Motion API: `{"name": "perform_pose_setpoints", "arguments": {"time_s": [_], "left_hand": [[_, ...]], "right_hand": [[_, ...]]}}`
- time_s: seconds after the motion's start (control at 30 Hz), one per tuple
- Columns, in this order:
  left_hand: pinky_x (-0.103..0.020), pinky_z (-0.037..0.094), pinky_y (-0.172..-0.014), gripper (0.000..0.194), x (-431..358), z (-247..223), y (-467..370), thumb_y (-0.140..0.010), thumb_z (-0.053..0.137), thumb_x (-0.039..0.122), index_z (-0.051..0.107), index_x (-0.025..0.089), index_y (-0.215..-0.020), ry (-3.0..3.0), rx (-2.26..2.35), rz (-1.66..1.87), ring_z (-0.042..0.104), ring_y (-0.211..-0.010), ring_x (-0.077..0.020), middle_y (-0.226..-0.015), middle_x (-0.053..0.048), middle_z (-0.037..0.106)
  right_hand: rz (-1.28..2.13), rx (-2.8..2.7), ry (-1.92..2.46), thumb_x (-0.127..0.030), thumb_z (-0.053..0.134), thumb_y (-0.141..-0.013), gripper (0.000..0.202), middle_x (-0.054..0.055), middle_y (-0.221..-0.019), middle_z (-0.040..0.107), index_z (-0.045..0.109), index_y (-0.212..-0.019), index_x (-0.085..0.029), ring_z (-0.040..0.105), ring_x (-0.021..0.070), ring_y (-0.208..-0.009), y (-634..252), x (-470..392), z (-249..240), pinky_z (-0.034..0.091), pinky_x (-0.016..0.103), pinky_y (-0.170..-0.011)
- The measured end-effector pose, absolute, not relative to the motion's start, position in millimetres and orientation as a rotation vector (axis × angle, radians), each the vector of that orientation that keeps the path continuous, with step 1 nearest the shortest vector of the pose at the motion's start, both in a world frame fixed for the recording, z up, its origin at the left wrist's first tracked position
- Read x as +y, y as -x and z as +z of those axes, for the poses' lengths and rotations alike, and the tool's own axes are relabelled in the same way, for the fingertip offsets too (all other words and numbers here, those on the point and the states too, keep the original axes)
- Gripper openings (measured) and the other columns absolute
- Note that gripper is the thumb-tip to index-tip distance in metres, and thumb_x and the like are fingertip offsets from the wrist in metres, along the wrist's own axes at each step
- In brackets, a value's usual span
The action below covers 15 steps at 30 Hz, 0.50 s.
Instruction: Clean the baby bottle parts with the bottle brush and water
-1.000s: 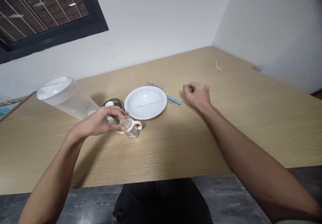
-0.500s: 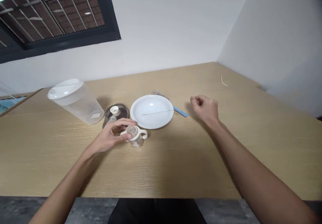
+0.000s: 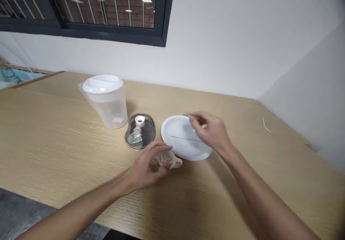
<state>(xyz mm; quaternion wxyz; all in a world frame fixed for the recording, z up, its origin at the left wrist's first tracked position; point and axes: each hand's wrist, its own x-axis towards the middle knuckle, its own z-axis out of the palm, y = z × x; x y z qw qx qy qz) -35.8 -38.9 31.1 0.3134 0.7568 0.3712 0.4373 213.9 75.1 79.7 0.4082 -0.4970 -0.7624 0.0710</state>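
Note:
My left hand is wrapped round a small clear bottle with white side handles, low in front of the plate. Over the right part of the white plate, my right hand is closed, its thumb and index finger pinched together; whatever they hold is too small to make out. A thin needle-like rod lies across the plate. Just behind the plate, a grey bristly thing shows in part.
A kidney-shaped metal tray holds a white ring and a clear cap. Left of it stands a lidded plastic pitcher. A bent pale strip lies at the right.
The view has turned left. My right hand has moved left, from beside the plate to above it. My left hand still holds the bottle. The blue handle no longer shows.

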Motion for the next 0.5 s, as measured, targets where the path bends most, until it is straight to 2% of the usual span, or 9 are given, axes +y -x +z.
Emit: {"name": "perform_pose_setpoints", "arguments": {"time_s": [0.1,0.17,0.33,0.5], "left_hand": [[-0.040,0.054,-0.104,0.043,-38,27,36,-0.093,0.069,0.022,0.062,0.019,-0.136,-2.008,0.968,1.165,0.066,-0.118,-0.0238,-0.129,-0.012,0.066],[-0.040,0.054,-0.104,0.044,-37,23,35,-0.092,0.070,0.021,0.062,0.018,-0.135,-2.042,0.937,1.221,0.066,-0.117,-0.0243,-0.128,-0.013,0.067],[-0.040,0.057,-0.099,0.046,-35,14,33,-0.093,0.069,0.023,0.059,0.017,-0.138,-2.131,0.847,1.371,0.066,-0.112,-0.0243,-0.125,-0.015,0.066],[-0.042,0.059,-0.095,0.045,-36,10,30,-0.095,0.067,0.026,0.057,0.020,-0.138,-2.137,0.873,1.411,0.067,-0.108,-0.0251,-0.122,-0.014,0.067]], "right_hand": [[0.342,-2.414,1.046,-0.026,0.054,-0.100,0.026,0.010,-0.112,0.077,0.075,-0.113,-0.019,0.070,0.0224,-0.102,-148,89,98,0.051,0.035,-0.091],[0.434,-2.661,0.966,-0.020,0.053,-0.100,0.025,0.010,-0.117,0.075,0.075,-0.113,-0.021,0.066,0.0224,-0.109,-108,100,103,0.048,0.034,-0.092],[0.537,-2.936,0.876,-0.011,0.065,-0.090,0.015,0.003,-0.092,0.073,0.076,-0.089,-0.022,0.061,0.0147,-0.078,-46,126,95,0.037,0.026,-0.067],[0.596,-3.019,0.888,-0.011,0.066,-0.086,0.013,-0.002,-0.075,0.066,0.071,-0.079,-0.020,0.048,0.0109,-0.064,-32,136,84,0.028,0.026,-0.060]]}}
